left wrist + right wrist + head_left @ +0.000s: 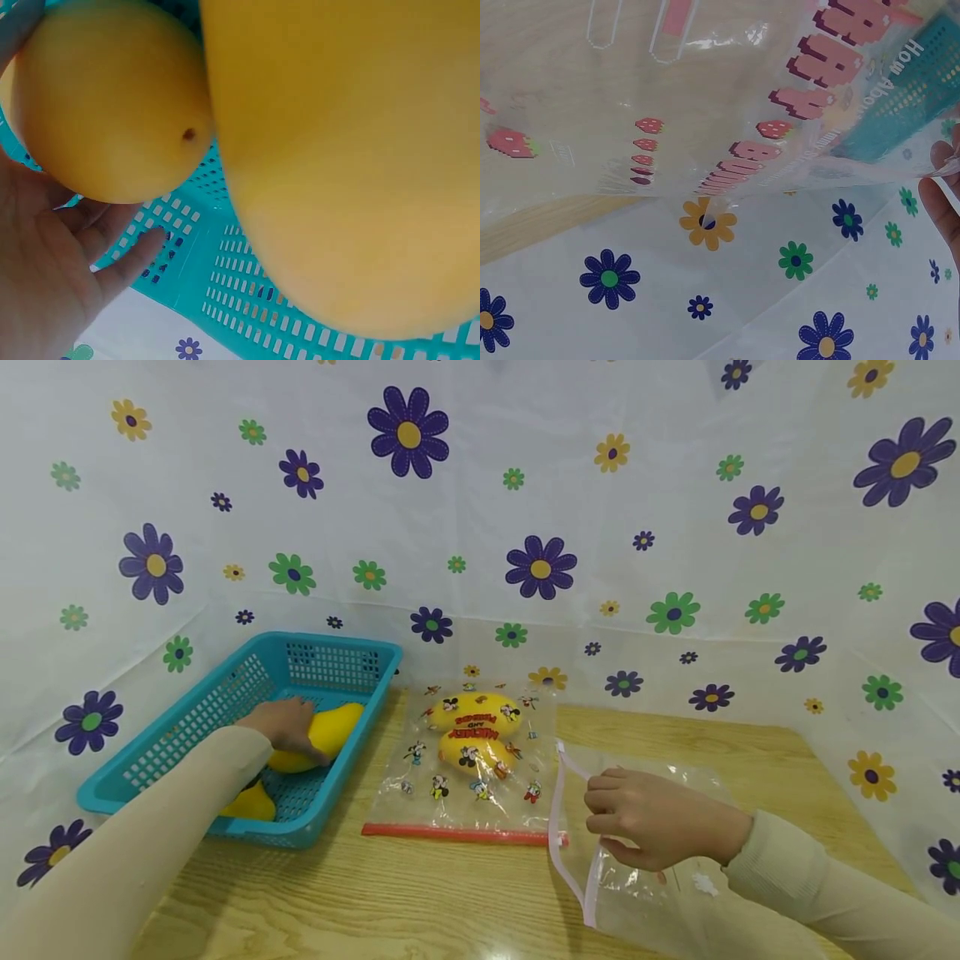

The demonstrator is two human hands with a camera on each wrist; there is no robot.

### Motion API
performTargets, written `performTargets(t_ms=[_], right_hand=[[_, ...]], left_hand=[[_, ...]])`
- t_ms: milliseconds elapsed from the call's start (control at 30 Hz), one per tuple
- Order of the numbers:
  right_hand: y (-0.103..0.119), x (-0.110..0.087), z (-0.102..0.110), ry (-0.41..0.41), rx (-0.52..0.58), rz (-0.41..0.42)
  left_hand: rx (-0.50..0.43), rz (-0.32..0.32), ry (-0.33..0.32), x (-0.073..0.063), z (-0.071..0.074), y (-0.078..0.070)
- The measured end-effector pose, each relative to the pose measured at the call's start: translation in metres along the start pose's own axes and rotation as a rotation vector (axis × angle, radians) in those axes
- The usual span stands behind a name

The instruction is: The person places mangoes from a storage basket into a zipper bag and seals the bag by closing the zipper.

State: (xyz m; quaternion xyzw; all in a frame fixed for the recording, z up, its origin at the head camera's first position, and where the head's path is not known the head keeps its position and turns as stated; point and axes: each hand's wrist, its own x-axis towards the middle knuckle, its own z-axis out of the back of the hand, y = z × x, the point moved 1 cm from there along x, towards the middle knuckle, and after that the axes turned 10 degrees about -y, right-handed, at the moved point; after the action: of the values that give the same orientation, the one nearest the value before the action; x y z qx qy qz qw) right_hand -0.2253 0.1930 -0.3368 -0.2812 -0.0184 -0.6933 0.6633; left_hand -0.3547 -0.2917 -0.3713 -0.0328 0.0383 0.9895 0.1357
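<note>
Inside the blue basket (pixel 333 789), my left hand (pixel 288 725) grips a yellow mango (pixel 337 731), fingers on one side and thumb on the other. In the left wrist view that mango (pixel 112 105) shows a small dark spot at its end. A second mango (pixel 251 804) lies nearer the front of the basket, partly hidden by my sleeve. My right hand (pixel 652 814) pinches the edge of a clear zip bag (pixel 697 893), whose pink-edged mouth (pixel 557 835) gapes toward the left. Pink lettering and strawberries mark this bag (pixel 727 135) in the right wrist view.
Between basket and zip bag, another clear bag (pixel 405 802) with cartoon prints and a red slider strip (pixel 465 834) lies flat, holding two yellow mangoes (pixel 468 750). Wooden tabletop (pixel 360 902) lies below; a flowered cloth (pixel 465 510) hangs behind and at both sides.
</note>
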Motion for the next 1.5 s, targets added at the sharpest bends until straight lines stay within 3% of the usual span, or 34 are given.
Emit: performTargets(t_ms=[533,1000,1500], right_hand=[[0.0,-0.001,0.0,-0.001,-0.004,0.005],[0.0,-0.002,-0.002,0.007,-0.005,-0.007],[-0.001,-0.002,-0.001,-0.001,-0.012,-0.011]], left_hand=[[0.025,-0.084,-0.081,0.002,-0.008,0.005],[0.168,-0.172,-0.205,0.003,-0.009,0.005],[0.212,-0.231,-0.354,0.001,0.014,0.017]])
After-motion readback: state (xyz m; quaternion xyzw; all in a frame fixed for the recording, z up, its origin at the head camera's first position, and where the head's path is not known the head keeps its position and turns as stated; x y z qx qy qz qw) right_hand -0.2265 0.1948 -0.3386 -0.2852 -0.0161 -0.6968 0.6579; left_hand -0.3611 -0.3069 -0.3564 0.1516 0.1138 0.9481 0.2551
